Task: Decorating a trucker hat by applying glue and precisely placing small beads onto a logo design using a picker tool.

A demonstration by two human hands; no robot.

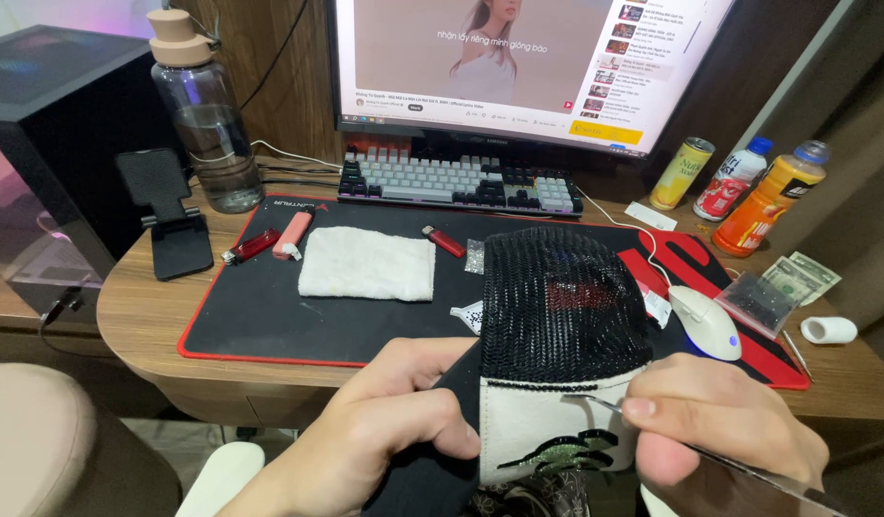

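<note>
My left hand [385, 421] grips a cap [557, 325] by its left side, at the bottom centre of the head view. The cap has a black mesh back and a white front panel with a dark green beaded design. My right hand [720, 431] pinches a thin metal tool [739, 466] whose tip touches the upper edge of the white panel. Both hands hover at the desk's near edge, over the black mat [270, 316].
On the red-edged mat lie a white folded cloth [367, 263], two red lighters [444, 240], a pink case, small bead bags [756, 304] and a white mouse [705, 323]. Behind stand a keyboard [458, 182], monitor, water bottle [207, 115], phone stand [169, 220], a can and drink bottles [768, 201]. Banknotes lie right.
</note>
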